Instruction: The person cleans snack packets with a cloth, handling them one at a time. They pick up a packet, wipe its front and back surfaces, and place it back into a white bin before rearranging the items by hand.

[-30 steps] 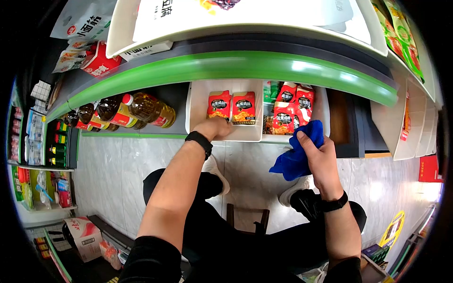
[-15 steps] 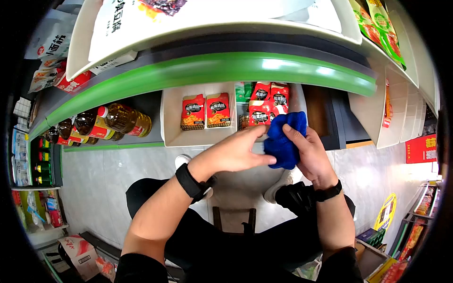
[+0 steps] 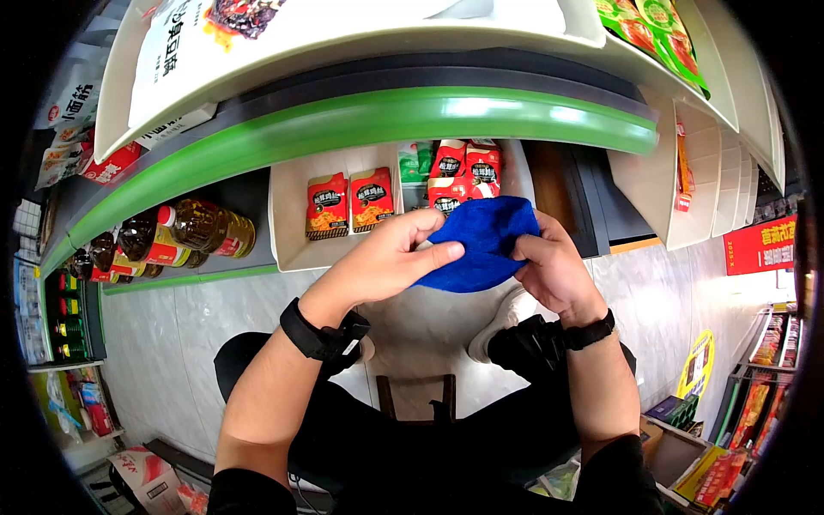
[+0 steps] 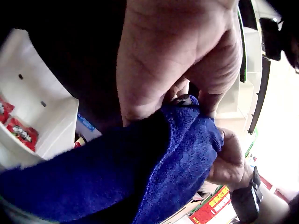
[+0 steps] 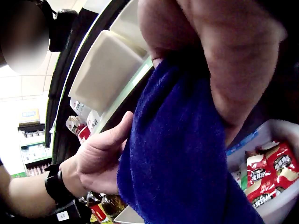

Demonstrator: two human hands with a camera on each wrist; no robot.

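Observation:
A blue cloth is stretched between both hands in front of the low shelf. My left hand pinches its left edge, thumb on top. On the other side, my right hand grips the right edge with curled fingers. In the left wrist view the cloth hangs in a fold below the left hand. Behind the hands, a white bin holds two red food packets. The bin beside it contains several more red packets and a green one, partly covered by the cloth.
Oil bottles lie at the left of the low shelf. Over the bins runs a green shelf edge, with a large white bin above it. A stool stands between the person's legs on the tiled floor.
My left hand has left the left bin's front edge and moved right to take hold of the cloth. The cloth, bunched in my right hand before, is now spread between both hands.

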